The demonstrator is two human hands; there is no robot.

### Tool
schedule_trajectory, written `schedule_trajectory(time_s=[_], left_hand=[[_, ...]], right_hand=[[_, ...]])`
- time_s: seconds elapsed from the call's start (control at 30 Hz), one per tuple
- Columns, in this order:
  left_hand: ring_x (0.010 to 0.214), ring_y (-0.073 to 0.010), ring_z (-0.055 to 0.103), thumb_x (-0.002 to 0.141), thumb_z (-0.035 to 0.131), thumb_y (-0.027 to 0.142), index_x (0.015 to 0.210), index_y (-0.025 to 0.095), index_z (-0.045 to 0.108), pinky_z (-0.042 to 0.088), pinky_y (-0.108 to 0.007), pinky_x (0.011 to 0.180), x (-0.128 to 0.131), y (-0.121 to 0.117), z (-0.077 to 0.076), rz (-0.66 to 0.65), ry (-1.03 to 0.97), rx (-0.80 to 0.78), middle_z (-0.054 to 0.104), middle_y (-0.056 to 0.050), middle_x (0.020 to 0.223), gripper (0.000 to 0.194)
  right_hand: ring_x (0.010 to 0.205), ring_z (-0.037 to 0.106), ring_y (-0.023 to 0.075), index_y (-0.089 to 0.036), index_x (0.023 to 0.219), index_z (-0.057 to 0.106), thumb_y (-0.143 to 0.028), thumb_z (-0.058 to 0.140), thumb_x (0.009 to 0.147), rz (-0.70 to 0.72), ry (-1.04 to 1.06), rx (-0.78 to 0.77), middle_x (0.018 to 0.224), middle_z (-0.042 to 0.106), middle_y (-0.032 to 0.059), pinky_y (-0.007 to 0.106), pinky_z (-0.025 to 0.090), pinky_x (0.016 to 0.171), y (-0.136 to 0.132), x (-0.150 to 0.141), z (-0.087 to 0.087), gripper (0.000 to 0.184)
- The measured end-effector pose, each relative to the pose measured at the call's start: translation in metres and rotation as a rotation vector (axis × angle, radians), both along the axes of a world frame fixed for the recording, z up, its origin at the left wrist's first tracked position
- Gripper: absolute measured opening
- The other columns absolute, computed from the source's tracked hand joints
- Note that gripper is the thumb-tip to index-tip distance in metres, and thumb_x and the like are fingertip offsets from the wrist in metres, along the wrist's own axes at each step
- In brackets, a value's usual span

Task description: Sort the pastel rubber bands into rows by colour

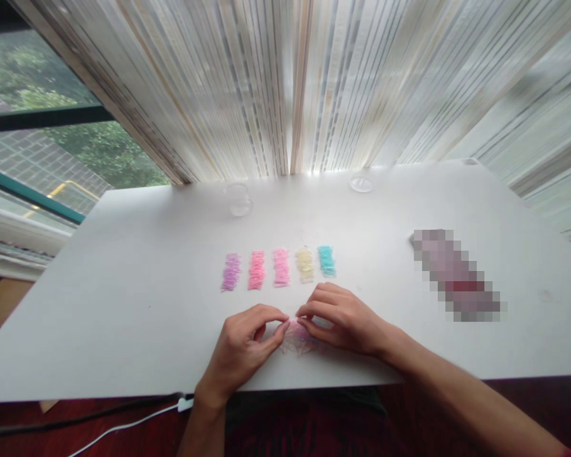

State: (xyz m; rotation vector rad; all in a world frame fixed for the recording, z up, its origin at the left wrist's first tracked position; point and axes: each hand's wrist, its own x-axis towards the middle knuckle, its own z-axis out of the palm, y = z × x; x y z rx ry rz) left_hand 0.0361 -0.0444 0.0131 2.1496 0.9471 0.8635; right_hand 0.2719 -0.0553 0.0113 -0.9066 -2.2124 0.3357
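Near the table's front edge, a loose heap of thin pale-pink and clear strands [299,341], like tiny elastic bands, lies under my hands. My left hand [247,339] pinches thumb and index finger together at the heap's left side. From the right, my right hand [340,317] also pinches, its fingertips close to the left ones. Whatever is between the fingertips is too small to make out. Beyond the hands are sorted rows of small strands: purple [231,272], coral pink [256,270], light pink [281,267], pale yellow [305,264] and turquoise [327,261].
A clear round container [240,202] stands at the back of the white table [124,304], and a clear round lid [362,184] lies farther right. A pixelated long object [457,276] rests on the right. Striped curtains [247,82] hang behind. A white cable [137,419] runs below the front edge.
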Motion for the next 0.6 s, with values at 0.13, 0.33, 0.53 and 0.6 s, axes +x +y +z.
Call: schedule_trajectory(time_s=[0.13,0.33,0.53,0.6], left_hand=[[0.063,-0.0111,0.061,0.096,0.066,0.019,0.099,0.019,0.073,0.048,-0.021,0.054,-0.003,0.0,-0.001,0.004,0.004,0.0,0.076,-0.005,0.088,0.008],[0.066,-0.0124,0.063,0.095,0.066,0.02,0.096,0.018,0.073,0.049,-0.021,0.053,-0.004,0.002,0.005,0.027,0.009,0.009,0.076,-0.006,0.087,0.008],[0.067,-0.012,0.062,0.095,0.067,0.02,0.096,0.019,0.075,0.048,-0.021,0.054,-0.003,0.005,0.009,0.008,-0.017,0.038,0.072,-0.005,0.087,0.009],[0.067,-0.0114,0.06,0.094,0.068,0.02,0.097,0.021,0.078,0.048,-0.021,0.057,-0.008,0.01,0.009,0.04,-0.012,0.087,0.066,-0.002,0.08,0.01]], right_hand=[[0.071,0.059,0.0156,-0.019,0.095,0.068,-0.019,0.059,0.099,-0.009,0.008,0.007,0.078,0.069,0.0036,0.028,0.046,0.068,0.0,-0.001,0.0,0.009],[0.069,0.059,0.0157,-0.02,0.094,0.067,-0.019,0.059,0.099,-0.025,0.025,0.021,0.076,0.068,0.0034,0.028,0.047,0.067,0.001,-0.002,-0.001,0.01],[0.069,0.059,0.0158,-0.02,0.094,0.067,-0.019,0.06,0.098,-0.035,0.029,0.03,0.076,0.068,0.003,0.028,0.047,0.067,0.001,-0.002,-0.001,0.009],[0.069,0.059,0.0161,-0.02,0.094,0.067,-0.019,0.06,0.098,-0.04,0.017,0.025,0.076,0.068,0.003,0.029,0.048,0.068,0.0,-0.001,-0.001,0.008]])
